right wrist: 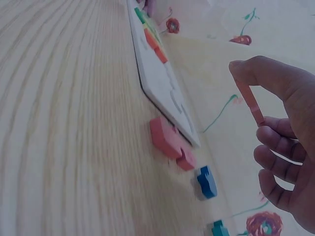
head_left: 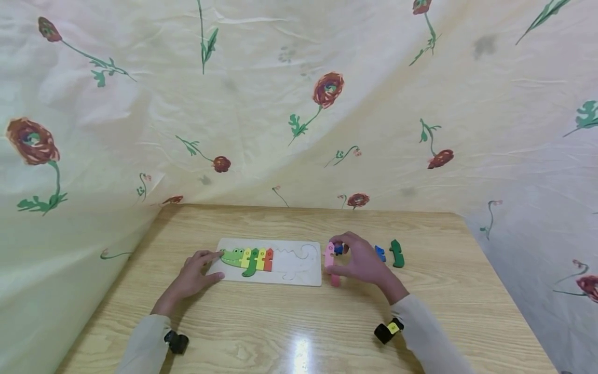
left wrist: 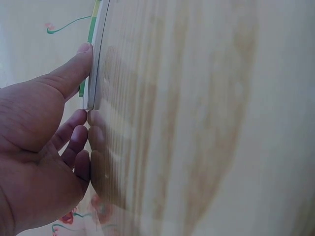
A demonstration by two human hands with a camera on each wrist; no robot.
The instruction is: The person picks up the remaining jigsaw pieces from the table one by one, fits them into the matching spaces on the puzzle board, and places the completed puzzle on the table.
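A white puzzle board (head_left: 299, 278) lies flat, carrying a green crocodile head (head_left: 231, 257) and a row of yellow, green and orange-red body pieces (head_left: 268, 259). At its left end rests my left hand (head_left: 191, 275), with a fingertip on the head and the thumb by the near corner. Just past the board's right end, my right hand (head_left: 362, 259) pinches a pink puzzle piece (head_left: 329, 254) between thumb and fingers. In the right wrist view that held piece (right wrist: 250, 102) is raised above the table. Below it lies another pink piece (right wrist: 170, 142).
Close to the right fingers sits a dark blue piece (head_left: 338, 250). Farther right on the wooden table (head_left: 261, 327) are a blue piece (head_left: 380, 253) and a green piece (head_left: 397, 253). Flowered cloth (head_left: 261, 104) hangs behind the table and along its sides.
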